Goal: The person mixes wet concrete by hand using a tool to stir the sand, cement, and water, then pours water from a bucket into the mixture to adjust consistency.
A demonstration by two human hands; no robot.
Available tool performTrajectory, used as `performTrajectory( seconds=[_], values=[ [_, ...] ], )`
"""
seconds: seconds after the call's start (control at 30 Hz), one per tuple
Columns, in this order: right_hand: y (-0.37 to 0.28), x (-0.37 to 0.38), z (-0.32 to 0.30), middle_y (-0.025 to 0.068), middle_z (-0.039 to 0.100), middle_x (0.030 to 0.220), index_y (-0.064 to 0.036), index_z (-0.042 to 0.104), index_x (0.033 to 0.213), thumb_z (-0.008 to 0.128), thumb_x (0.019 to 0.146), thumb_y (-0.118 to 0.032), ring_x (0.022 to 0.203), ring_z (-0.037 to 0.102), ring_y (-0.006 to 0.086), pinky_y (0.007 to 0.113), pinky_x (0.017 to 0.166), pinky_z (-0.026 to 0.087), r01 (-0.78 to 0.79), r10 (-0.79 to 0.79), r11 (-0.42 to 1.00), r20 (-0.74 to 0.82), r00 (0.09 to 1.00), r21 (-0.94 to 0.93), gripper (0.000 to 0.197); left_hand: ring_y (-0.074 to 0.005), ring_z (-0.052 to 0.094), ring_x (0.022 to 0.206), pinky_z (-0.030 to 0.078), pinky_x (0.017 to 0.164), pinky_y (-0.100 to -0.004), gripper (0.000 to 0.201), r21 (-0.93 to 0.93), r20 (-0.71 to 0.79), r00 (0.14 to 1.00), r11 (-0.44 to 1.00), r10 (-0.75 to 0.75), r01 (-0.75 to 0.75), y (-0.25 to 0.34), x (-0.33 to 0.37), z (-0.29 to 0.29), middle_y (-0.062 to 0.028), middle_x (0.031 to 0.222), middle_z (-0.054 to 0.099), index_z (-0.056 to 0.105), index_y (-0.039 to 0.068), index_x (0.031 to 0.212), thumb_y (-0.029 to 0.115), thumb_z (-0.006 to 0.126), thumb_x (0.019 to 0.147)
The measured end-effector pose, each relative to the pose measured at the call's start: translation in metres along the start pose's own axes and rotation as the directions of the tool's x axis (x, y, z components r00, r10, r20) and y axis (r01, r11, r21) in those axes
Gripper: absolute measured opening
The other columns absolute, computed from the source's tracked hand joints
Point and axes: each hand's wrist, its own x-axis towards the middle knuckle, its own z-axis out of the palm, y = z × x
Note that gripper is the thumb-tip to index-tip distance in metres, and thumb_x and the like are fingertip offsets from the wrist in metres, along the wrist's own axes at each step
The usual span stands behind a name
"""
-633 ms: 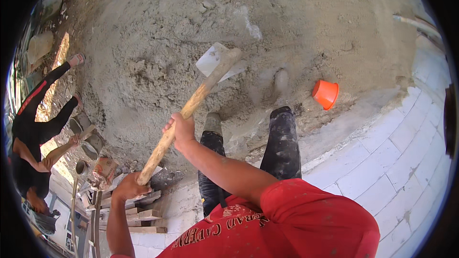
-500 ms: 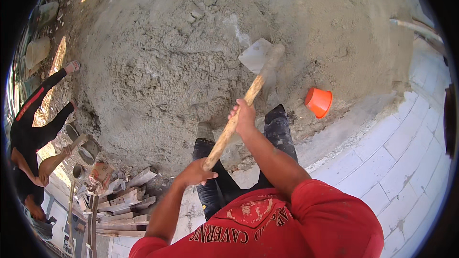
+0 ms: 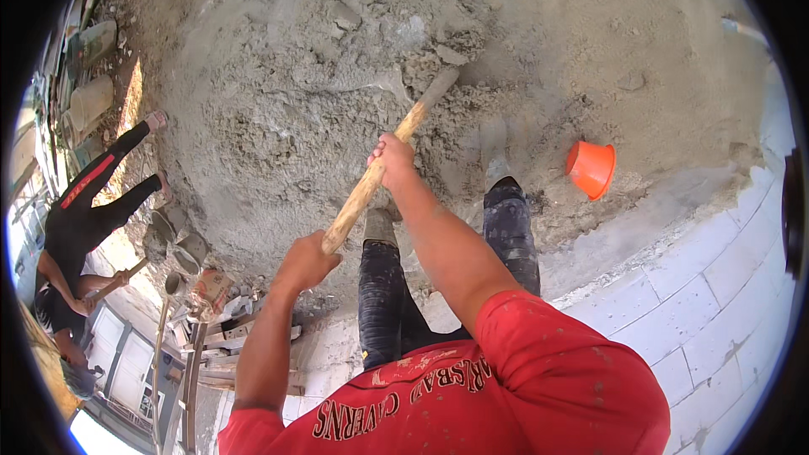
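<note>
A long wooden-handled hoe point(image 3: 356, 205) slants up and away from me, its far end coated in grey mortar. My left hand point(image 3: 305, 263) is wrapped round the near end of the handle. Farther up the shaft, my right hand point(image 3: 393, 158) is closed round it too. The hoe's blade point(image 3: 393, 82) sits in the wet grey mortar point(image 3: 278, 118), partly buried, with lumps heaped just beyond it. My boots stand at the near edge of the mix, on either side of bare ground.
An orange bucket point(image 3: 592, 170) lies tilted to the right of my legs. Pale block paving point(image 3: 674, 303) borders the mix at right. At left, a co-worker point(image 3: 84, 227) grips a wooden handle near several buckets point(image 3: 190, 251). Scrap timber point(image 3: 232, 345) is piled at lower left.
The hoe's blade has come down leftward from above the mix into the mortar. Both my hands have shifted left with the handle. The co-worker's handle has moved closer to their body.
</note>
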Motion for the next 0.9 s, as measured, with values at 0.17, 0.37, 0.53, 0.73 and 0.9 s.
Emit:
performTrajectory(
  seconds=[0.17,0.37,0.53,0.73,0.9],
  values=[
    [0.059,-0.079,-0.007,0.0030,0.047,0.066,-0.0090,0.048,0.090,0.059,0.085,-0.008,0.047,0.046,0.0159,0.037,0.044,0.044,-0.068,0.071,0.997,0.061,0.996,-0.045,0.012,-0.0416,0.068,0.087,0.053,0.080,-0.0456,0.039,-0.105,0.035,0.991,0.985,-0.131,0.134,-0.043,-0.077,0.046,-0.0253,0.088,0.069,0.064,0.001,0.109,0.024,0.070,0.079],
    [-0.186,-0.035,-0.070,0.0046,0.050,0.073,-0.0067,0.044,0.102,0.062,0.091,-0.010,0.052,0.050,0.0153,0.034,0.043,0.046,0.463,-0.483,0.847,-0.016,0.875,-0.260,0.021,-0.0443,0.066,0.093,0.052,0.082,-0.0468,0.043,-0.285,0.019,0.969,0.930,0.248,-0.232,0.113,0.094,0.135,-0.0267,0.095,0.068,0.064,0.004,0.112,0.030,0.072,0.080],
    [-0.432,0.068,-0.093,0.0048,0.050,0.069,-0.0030,0.050,0.085,0.057,0.095,-0.015,0.055,0.053,0.0168,0.032,0.050,0.052,0.613,-0.720,0.617,-0.040,0.693,-0.493,0.017,-0.0398,0.068,0.089,0.053,0.079,-0.0458,0.044,-0.327,-0.025,0.844,0.793,0.536,-0.513,0.307,0.234,0.098,-0.0239,0.093,0.070,0.065,-0.001,0.110,0.027,0.071,0.077],
    [-0.364,0.093,-0.063,0.0088,0.052,0.073,0.0008,0.051,0.092,0.053,0.094,-0.011,0.058,0.056,0.0208,0.035,0.053,0.054,0.483,-0.680,0.637,-0.144,0.719,-0.600,0.012,-0.0401,0.068,0.095,0.052,0.084,-0.0450,0.042,-0.372,0.114,0.854,0.819,0.507,-0.436,0.239,0.250,0.068,-0.0244,0.099,0.070,0.064,-0.001,0.112,0.021,0.069,0.076],
    [-0.191,0.080,-0.065,0.0108,0.051,0.074,0.0016,0.050,0.094,0.051,0.093,-0.010,0.059,0.055,0.0221,0.037,0.054,0.054,0.383,-0.547,0.749,-0.177,0.818,-0.541,0.011,-0.0422,0.066,0.099,0.051,0.088,-0.0470,0.036,-0.218,0.068,0.894,0.881,0.443,-0.420,0.076,0.196,0.085,-0.0260,0.104,0.068,0.063,0.000,0.110,0.017,0.064,0.079]
  ],
)
